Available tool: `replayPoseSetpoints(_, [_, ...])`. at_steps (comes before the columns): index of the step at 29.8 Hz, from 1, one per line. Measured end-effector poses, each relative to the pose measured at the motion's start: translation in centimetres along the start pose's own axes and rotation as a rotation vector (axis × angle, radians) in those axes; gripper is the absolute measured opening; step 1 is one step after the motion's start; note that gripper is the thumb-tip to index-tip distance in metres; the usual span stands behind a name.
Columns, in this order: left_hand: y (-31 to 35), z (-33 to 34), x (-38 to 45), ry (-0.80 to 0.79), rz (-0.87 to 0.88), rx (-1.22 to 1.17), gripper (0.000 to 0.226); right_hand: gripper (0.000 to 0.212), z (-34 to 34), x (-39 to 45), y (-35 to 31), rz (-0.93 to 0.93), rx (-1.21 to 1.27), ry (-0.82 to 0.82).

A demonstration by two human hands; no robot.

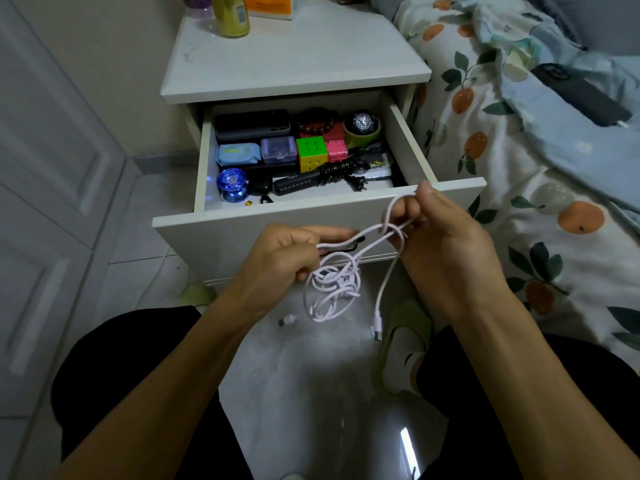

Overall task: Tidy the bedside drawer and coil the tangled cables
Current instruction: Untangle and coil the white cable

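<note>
Cable [341,271] is what you have in both hands, a thin pale pink lead held just in front of the near face of the open drawer [311,216], above the floor. Head view: your left hand [287,254] curls its fingers round the knotted bundle, and your right hand [436,233] pinches a raised loop between thumb and fingertips. One plug [377,329] hangs free on the right below your right hand; a second plug [287,320] dangles lower left of the tangle.

Expect it to handle light, limp and fairly smooth. It will not keep a shape unless you hold it, and loose strands will likely slide through a slack pinch. Pulling hard would probably only tighten the knots, so ease loops apart. A good hold, I judge, is near a free plug: feed that end back through the tangle, then wind turns round your left hand.

Inside the drawer, near right, a black cord [337,169] already lies wound beside a power strip [298,183].
</note>
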State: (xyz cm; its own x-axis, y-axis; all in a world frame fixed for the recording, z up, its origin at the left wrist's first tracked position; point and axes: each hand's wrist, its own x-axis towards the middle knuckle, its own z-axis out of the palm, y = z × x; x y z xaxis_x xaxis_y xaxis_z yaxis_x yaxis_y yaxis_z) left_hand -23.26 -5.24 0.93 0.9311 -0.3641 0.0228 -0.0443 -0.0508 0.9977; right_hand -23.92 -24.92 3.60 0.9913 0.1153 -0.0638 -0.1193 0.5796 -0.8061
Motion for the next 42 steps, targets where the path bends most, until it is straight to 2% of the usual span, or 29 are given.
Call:
replayPoseSetpoints(2, [-0.2, 0.2, 0.1, 0.034, -0.041, -0.002, 0.030, 0.031, 0.0, -0.1, -0.4, 0.043, 0.141, 0.046])
replayPoseSetpoints(4, [-0.5, 0.0, 0.4, 0.178, -0.118, -0.046, 0.024, 0.030, -0.1, -0.1, -0.4, 0.095, 0.229, 0.061])
replayPoseSetpoints(5, [-0.8, -0.1, 0.6, 0.279, -0.179, -0.087, 0.018, 0.032, -0.3, -0.2, -0.4, 0.113, 0.196, 0.051])
replayPoseSetpoints(6, [-1.0, -0.3, 0.9, 0.375, -0.248, -0.160, 0.012, 0.033, -0.5, -0.3, -0.3, 0.118, 0.066, 0.046])
replayPoseSetpoints(8, [-1.2, -0.3, 1.1, 0.491, -0.375, -0.336, 0.020, 0.034, -0.9, -0.6, 0.1, 0.088, -0.435, 0.040])
replayPoseSetpoints(10, [-1.4, -0.2, 1.5, 0.502, -0.427, -0.489, 0.021, 0.034, -1.0, -0.6, 0.4, 0.039, -0.857, 0.036])
replayPoseSetpoints(11, [-1.5, -0.1, 1.6, 0.489, -0.436, -0.554, 0.022, 0.035, -0.9, -0.5, 0.5, 0.033, -0.900, 0.027])
replayPoseSetpoints(12, [-1.4, 0.0, 1.7, 0.478, -0.447, -0.610, 0.022, 0.035, -0.8, -0.5, 0.4, 0.042, -0.833, 0.023])
replayPoseSetpoints(15, [-1.4, -0.2, 1.9, 0.480, -0.476, -0.654, 0.026, 0.040, -0.4, -0.1, -0.2, 0.113, -0.296, 0.017])
replayPoseSetpoints(17, [-1.6, -0.2, 2.0, 0.498, -0.458, -0.516, 0.025, 0.043, -0.2, -0.1, -0.6, 0.150, -0.143, 0.014])
replayPoseSetpoints(18, [-1.9, -0.1, 2.0, 0.522, -0.411, -0.337, 0.025, 0.045, -0.3, -0.2, -0.6, 0.159, -0.229, 0.015])
replayPoseSetpoints(21, [-3.0, 0.1, 1.8, 0.553, -0.125, 0.420, 0.031, 0.045, -0.6, -0.7, -0.4, 0.194, -1.006, -0.138])
replayPoseSetpoints(22, [-3.3, 0.2, 1.7, 0.530, -0.052, 0.562, 0.032, 0.044, -0.6, -0.9, -0.4, 0.209, -1.159, -0.201])
replayPoseSetpoints(24, [-4.0, 0.0, 1.5, 0.475, -0.005, 0.752, 0.034, 0.041, -0.4, -1.2, -0.2, 0.151, -1.161, -0.233])
replayPoseSetpoints(26, [-4.8, -0.5, 1.4, 0.425, -0.056, 0.884, 0.034, 0.040, -0.5, -1.2, -0.5, 0.056, -0.827, -0.160])
replayPoseSetpoints(28, [-5.3, -1.0, 1.2, 0.393, -0.089, 0.928, 0.034, 0.033, -0.5, -1.1, -0.7, 0.079, -0.448, -0.151])
replayPoseSetpoints(29, [-5.5, -1.3, 1.1, 0.386, -0.094, 0.946, 0.034, 0.032, -0.4, -1.0, -0.6, 0.121, -0.398, -0.169])
replayPoseSetpoints(31, [-5.6, -1.6, 0.7, 0.370, -0.116, 0.998, 0.034, 0.037, -0.1, -1.1, -0.1, 0.234, -0.614, -0.190])
replayPoseSetpoints(33, [-5.5, -2.0, 0.5, 0.346, -0.162, 1.038, 0.030, 0.046, -0.1, -1.1, 0.5, 0.346, -1.114, -0.236])
replayPoseSetpoints(34, [-5.4, -2.1, 0.3, 0.337, -0.182, 1.045, 0.027, 0.050, 0.0, -1.3, 0.6, 0.362, -1.303, -0.274])
replayPoseSetpoints(35, [-5.4, -2.2, 0.3, 0.328, -0.201, 1.060, 0.025, 0.049, 0.0, -1.4, 0.7, 0.330, -1.367, -0.291])
replayPoseSetpoints(36, [-5.4, -2.4, 0.1, 0.321, -0.220, 1.085, 0.023, 0.044, 0.0, -1.7, 0.7, 0.274, -1.310, -0.283])
replayPoseSetpoints(40, [-6.3, -3.0, -0.2, 0.266, -0.314, 1.174, 0.021, 0.034, -0.4, -2.4, 0.7, 0.082, -0.578, -0.165])
replayPoseSetpoints(42, [-6.8, -3.1, -0.2, 0.270, -0.359, 1.172, 0.020, 0.025, -0.4, -2.5, 0.7, 0.059, -0.357, -0.119])
